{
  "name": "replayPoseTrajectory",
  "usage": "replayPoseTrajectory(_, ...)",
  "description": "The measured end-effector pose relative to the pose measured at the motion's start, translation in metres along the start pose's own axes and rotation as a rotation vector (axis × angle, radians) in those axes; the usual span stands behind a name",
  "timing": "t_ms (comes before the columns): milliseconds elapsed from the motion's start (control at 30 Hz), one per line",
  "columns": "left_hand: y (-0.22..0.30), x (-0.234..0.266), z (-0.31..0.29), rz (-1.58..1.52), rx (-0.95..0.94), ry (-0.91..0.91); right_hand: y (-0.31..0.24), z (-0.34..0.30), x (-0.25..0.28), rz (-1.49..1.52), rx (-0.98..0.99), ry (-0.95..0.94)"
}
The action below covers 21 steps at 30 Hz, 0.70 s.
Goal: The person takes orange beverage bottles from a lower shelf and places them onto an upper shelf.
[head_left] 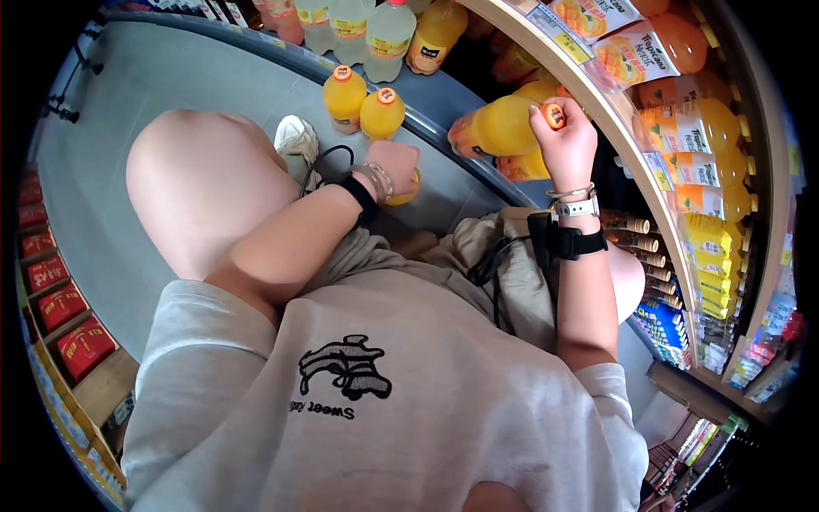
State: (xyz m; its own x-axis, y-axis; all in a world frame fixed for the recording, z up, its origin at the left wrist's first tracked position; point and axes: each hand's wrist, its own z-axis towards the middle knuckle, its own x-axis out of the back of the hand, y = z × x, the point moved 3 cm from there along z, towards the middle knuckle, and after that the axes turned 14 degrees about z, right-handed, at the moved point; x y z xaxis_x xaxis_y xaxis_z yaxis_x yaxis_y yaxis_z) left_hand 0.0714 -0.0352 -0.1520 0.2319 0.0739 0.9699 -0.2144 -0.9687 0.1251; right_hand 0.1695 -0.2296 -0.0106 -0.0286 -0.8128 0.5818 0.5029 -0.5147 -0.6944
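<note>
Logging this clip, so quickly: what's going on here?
A person crouches on the floor by a drinks shelf. The right hand grips the cap end of an orange juice bottle lying sideways at the shelf. The left hand closes over another bottle low on the floor. Two more bottles stand upright on the floor just beyond.

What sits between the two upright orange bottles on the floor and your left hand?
Only bare grey floor separates the two upright bottles from the left hand, in the head view.

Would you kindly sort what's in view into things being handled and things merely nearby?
In hand:
- orange bottle, held at its cap by the right hand
- yellow bottle under the left hand

Merely nearby:
- two bottles on the floor
- red boxes
- shelved juice packs
</note>
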Motion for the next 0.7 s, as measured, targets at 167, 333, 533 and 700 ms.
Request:
replayPoseTrajectory(167, -0.029, 0.003, 0.005, 0.048, 0.186, -0.139, 0.002, -0.016, -0.024, 0.082, -0.134, -0.211)
replayPoseTrajectory(333, -0.057, 0.014, 0.001, 0.066, 0.371, -0.185, 0.015, -0.040, -0.067, 0.022, -0.147, -0.406)
replayPoseTrajectory(533, -0.084, 0.022, -0.001, 0.010, 0.526, -0.279, 0.025, -0.051, -0.103, -0.079, -0.128, -0.557)
replayPoseTrajectory(700, -0.091, 0.028, 0.001, 0.034, 0.618, -0.286, 0.036, -0.051, -0.127, -0.133, -0.013, -0.606)
